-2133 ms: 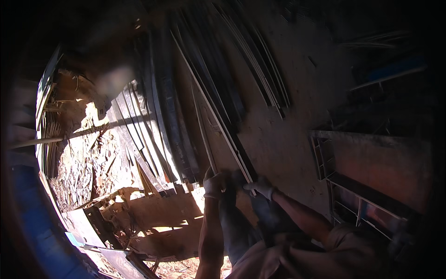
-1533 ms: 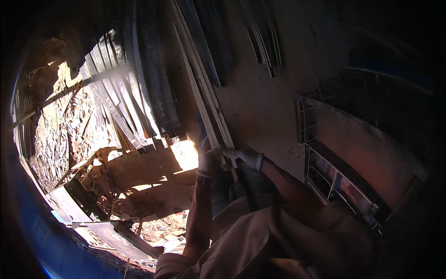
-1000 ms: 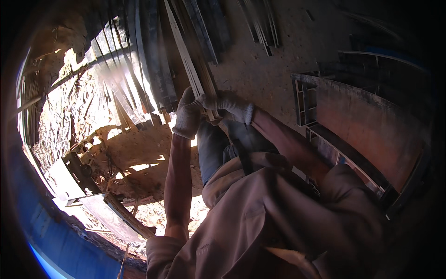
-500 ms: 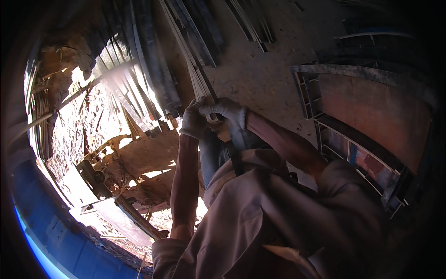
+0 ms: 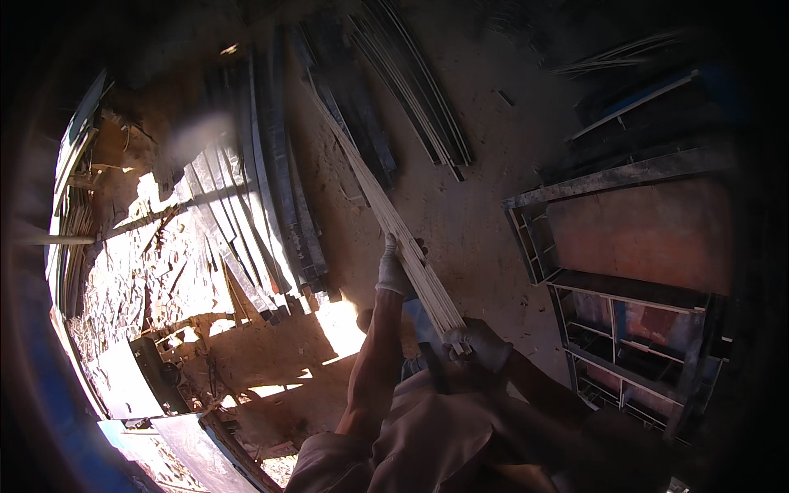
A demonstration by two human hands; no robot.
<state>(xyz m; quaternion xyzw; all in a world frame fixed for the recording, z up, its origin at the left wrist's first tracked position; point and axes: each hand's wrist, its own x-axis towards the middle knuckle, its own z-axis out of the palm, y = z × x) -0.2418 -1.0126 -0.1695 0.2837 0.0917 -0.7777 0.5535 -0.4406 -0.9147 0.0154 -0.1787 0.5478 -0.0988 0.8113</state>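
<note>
A bundle of long, thin, pale strips (image 5: 419, 279) slants from the far middle of the floor back toward my body; whether they are wood or metal I cannot tell. My left hand (image 5: 393, 267), in a light work glove, is closed around the bundle from its left side, partway along. Some of its fingers come round under the strips and show dimly on the far side. My right hand (image 5: 483, 343), gloved too, is closed on the bundle's near end, close to my waist. The far end of the bundle fades into shadow.
Dark long bars (image 5: 279, 181) lie in a stack to the left, partly sunlit. Another strip pile (image 5: 415, 90) lies beyond. Metal frames with a reddish panel (image 5: 641, 230) stand at the right. Sunlit scraps (image 5: 140, 279) cover the left ground, near a blue surface (image 5: 49, 394).
My hands have moved apart along the bundle: the right drew back toward my body, the left stayed farther out. The bundle is now lifted and nearer me, and the view has turned.
</note>
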